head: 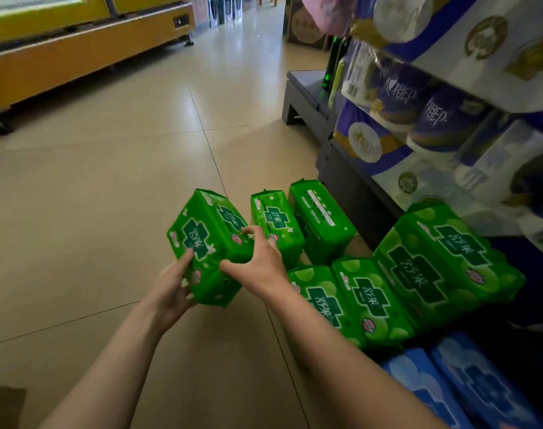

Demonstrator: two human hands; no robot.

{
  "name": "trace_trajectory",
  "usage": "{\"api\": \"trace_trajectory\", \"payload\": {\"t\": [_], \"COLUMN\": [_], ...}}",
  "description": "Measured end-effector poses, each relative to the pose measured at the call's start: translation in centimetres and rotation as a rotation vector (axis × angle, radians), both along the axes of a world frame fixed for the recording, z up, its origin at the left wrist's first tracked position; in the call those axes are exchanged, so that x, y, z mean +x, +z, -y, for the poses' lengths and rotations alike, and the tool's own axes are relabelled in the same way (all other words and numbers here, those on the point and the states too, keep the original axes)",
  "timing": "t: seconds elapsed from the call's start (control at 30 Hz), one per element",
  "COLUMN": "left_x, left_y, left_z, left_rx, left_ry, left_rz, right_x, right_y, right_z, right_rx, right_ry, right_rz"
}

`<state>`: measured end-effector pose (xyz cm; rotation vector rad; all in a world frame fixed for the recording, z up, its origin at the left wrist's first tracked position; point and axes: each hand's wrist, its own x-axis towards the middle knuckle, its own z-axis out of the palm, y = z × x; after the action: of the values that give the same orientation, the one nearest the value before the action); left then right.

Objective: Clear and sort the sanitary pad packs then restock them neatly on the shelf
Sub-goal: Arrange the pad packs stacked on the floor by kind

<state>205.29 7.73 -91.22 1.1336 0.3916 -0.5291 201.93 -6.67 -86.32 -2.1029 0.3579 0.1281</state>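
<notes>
Held packs: two green packs [208, 239] are together near the centre, lifted above the floor and tilted, with the printed faces up.
Left hand: the left hand [171, 292] is at 7 o'clock of the held packs; its fingers are curled under and around their lower left end, so it grasps them.
Right hand: the right hand [260, 261] is at 4 o'clock of the held packs; the thumb and the bent fingers press on their right side and top, so it also grasps them.
Standing packs: two more green packs [304, 224] stand on the floor at 3 o'clock of the held ones, just beside the right hand, side by side and touching.
Pile: a row of bigger green packs [418, 274] lies at 4 o'clock, leaning one on another, near the shelf foot.
Blue packs: blue packs [468, 388] lie at 5 o'clock, at the lower right corner.
Shelf: the dark shelf [350, 181] at 2 o'clock carries purple tissue rolls [418, 113].
Floor: beige tiles [109, 196].
Freezer: a yellow freezer [78, 51] stands at 11 o'clock, well apart.
</notes>
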Motion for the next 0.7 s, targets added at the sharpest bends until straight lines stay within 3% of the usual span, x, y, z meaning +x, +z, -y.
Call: {"api": "trace_trajectory", "payload": {"t": [0.1,0.17,0.27,0.47,0.6,0.7], "left_x": [0.7,1.4,1.9,3.2,4.3,4.1], "left_y": [-0.5,-0.2,0.4,-1.2,-1.2,-1.4], "left_z": [1.1,2.6,4.6,5.7,6.0,7.0], "left_rx": [0.225,0.214,0.142,0.351,0.357,0.357], "left_ry": [0.003,-0.019,-0.139,-0.114,-0.110,-0.156], "left_rz": [0.003,0.042,0.042,0.041,0.066,0.193], "right_x": [1.5,2.6,3.3,3.1,4.1,4.4], "right_y": [-1.1,-1.7,-1.9,-0.7,-0.6,-1.7], "right_z": [-0.3,-0.7,-0.9,3.3,7.1,9.0], "right_rx": [-0.153,-0.236,-0.385,-0.549,-0.640,-0.580], "right_ry": [-0.045,-0.082,0.026,0.019,0.106,0.153], "right_rz": [0.068,0.081,-0.048,0.005,-0.226,-0.378]}}
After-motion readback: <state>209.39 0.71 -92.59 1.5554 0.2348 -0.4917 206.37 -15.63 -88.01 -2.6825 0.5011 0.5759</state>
